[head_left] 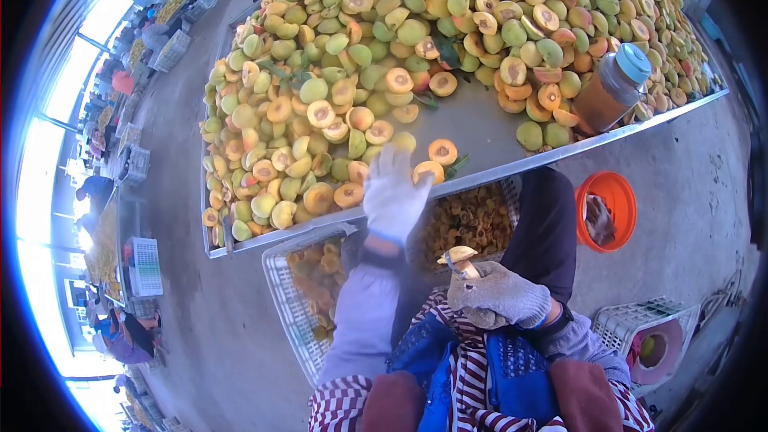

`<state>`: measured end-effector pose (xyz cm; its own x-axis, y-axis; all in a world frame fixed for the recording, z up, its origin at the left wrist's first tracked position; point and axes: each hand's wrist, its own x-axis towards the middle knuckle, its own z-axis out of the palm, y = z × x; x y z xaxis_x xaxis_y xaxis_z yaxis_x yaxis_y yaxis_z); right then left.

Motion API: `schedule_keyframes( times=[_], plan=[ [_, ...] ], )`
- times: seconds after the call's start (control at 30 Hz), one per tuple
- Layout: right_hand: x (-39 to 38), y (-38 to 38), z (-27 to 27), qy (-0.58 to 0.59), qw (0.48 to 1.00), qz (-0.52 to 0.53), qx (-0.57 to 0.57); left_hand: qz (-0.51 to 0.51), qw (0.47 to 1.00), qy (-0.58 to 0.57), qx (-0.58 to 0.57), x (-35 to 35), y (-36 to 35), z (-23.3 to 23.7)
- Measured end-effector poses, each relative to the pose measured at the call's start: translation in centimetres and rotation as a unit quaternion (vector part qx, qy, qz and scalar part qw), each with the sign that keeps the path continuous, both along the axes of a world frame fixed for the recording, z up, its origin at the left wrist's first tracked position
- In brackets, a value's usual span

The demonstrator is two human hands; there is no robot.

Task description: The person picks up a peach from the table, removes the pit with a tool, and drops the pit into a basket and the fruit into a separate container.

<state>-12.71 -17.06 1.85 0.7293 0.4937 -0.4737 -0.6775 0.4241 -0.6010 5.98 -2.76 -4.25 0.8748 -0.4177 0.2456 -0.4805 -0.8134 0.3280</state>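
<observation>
Left hand near fruit; cloth print illegible

White and grey gloves, lavender sleeves, dark wristbands, striped top, blue patterned apron

Bottle stands on table among fruit; bucket sits right of crate.

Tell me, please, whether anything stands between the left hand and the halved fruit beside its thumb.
Nothing visible does: the left hand is right beside the halved fruit. The table rim passes beneath the hand and seems not to block it.
</observation>
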Motion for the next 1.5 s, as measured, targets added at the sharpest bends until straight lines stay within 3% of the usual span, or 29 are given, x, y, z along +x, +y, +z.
schedule_keyframes(
  times=[0.07,0.13,0.17,0.2,0.23,0.27,0.3,0.33,0.37,0.4,0.43,0.47,0.5,0.53,0.57,0.6,0.67,0.7,0.73,0.8,0.83,0.93,1.0,1.1,1.2,1.33,1.43,1.5],
  plan=[
    [-0.3,-0.3,-0.3,-0.006,1.0,-0.03,-0.007,-0.004,0.997,-0.059,0.039,2.4,-1.6,-3.8],
    [-0.5,-0.9,-0.7,-0.01,0.998,-0.056,-0.013,-0.082,0.992,0.006,0.091,3.7,-2.6,-4.5],
    [-0.4,-1.4,-0.9,-0.005,0.999,-0.043,-0.028,-0.082,0.99,0.085,0.081,4.2,-2.7,-4.8],
    [-0.5,-1.7,-1.1,0.002,0.999,-0.028,-0.043,-0.085,0.989,0.088,0.082,3.8,-2.7,-3.9],
    [-0.4,-2.0,-1.3,0.004,0.999,-0.031,-0.042,-0.027,0.978,0.186,-0.093,3.2,-2.6,-3.1],
    [-0.2,-2.1,-1.5,-0.005,0.999,-0.036,-0.038,0.033,0.924,0.278,-0.262,2.3,-2.3,-2.2],
    [0.0,-2.1,-1.7,-0.014,0.999,-0.039,-0.032,0.038,0.831,0.371,-0.413,1.1,-1.9,-0.9],
    [0.3,-2.0,-1.6,-0.011,0.999,-0.038,-0.029,0.044,0.705,0.446,-0.55,-0.3,-1.5,1.0],
    [0.8,-1.9,-1.4,-0.006,0.993,-0.01,-0.116,0.032,0.641,0.47,-0.606,-2.4,-1.7,5.0],
    [1.2,-1.7,-1.3,-0.002,0.979,0.019,-0.201,0.036,0.642,0.469,-0.605,-3.2,-0.8,5.8],
    [1.3,-1.1,-2.2,-0.079,0.954,0.006,-0.288,-0.066,0.69,0.475,-0.542,-3.8,0.4,6.3],
    [1.2,-0.9,-2.2,-0.079,0.955,0.008,-0.286,-0.166,0.725,0.475,-0.47,-4.4,1.2,6.8],
    [1.3,-0.8,-1.7,-0.088,0.94,0.011,-0.328,-0.157,0.841,0.404,-0.324,-5.2,1.3,7.2],
    [1.3,-0.8,-1.5,-0.096,0.924,0.014,-0.37,-0.142,0.923,0.317,-0.164,-6.1,0.9,7.5],
    [1.2,-0.4,-2.6,-0.131,0.881,0.045,-0.453,-0.126,0.973,0.174,-0.082,-6.6,0.5,7.5],
    [0.8,-0.1,-2.8,-0.131,0.881,0.047,-0.453,-0.125,0.973,0.174,-0.082,-7.0,0.3,7.2],
    [0.2,0.5,-3.0,-0.147,0.858,0.048,-0.49,0.015,0.952,0.227,-0.206,-7.0,0.2,5.8],
    [-0.1,0.7,-3.1,-0.153,0.846,0.05,-0.508,0.012,0.899,0.291,-0.326,-6.8,0.9,4.3],
    [-0.2,0.7,-2.8,-0.152,0.846,0.05,-0.509,0.011,0.899,0.292,-0.327,-6.9,1.2,3.6],
    [0.2,0.3,-1.5,-0.113,0.907,0.006,-0.406,0.022,0.756,0.375,-0.536,-6.9,1.4,3.6],
    [0.3,0.2,-0.8,-0.116,0.906,0.008,-0.407,0.045,0.674,0.434,-0.596,-7.8,1.0,4.9],
    [0.3,0.3,0.7,-0.074,0.936,0.026,-0.343,0.035,0.699,0.441,-0.562,-9.0,1.0,4.7],
    [0.3,0.7,1.0,-0.08,0.932,0.014,-0.354,0.019,0.714,0.428,-0.554,-9.7,0.9,4.5],
    [-0.1,0.7,0.3,-0.11,0.931,-0.014,-0.348,0.047,0.676,0.444,-0.587,-10.7,0.8,4.2],
    [-0.5,1.1,-1.1,-0.159,0.893,-0.015,-0.42,0.034,0.699,0.44,-0.564,-11.5,0.7,4.6],
    [-0.5,0.7,0.3,-0.158,0.895,-0.017,-0.416,0.019,0.701,0.437,-0.563,-12.4,0.1,5.6],
    [-0.5,0.7,0.7,-0.095,0.927,0.006,-0.363,-0.001,0.703,0.428,-0.567,-12.9,-0.2,6.0],
    [-1.1,0.9,-0.1,-0.068,0.967,-0.028,-0.243,-0.013,0.713,0.415,-0.564,-12.8,-0.2,6.4]
  ],
)
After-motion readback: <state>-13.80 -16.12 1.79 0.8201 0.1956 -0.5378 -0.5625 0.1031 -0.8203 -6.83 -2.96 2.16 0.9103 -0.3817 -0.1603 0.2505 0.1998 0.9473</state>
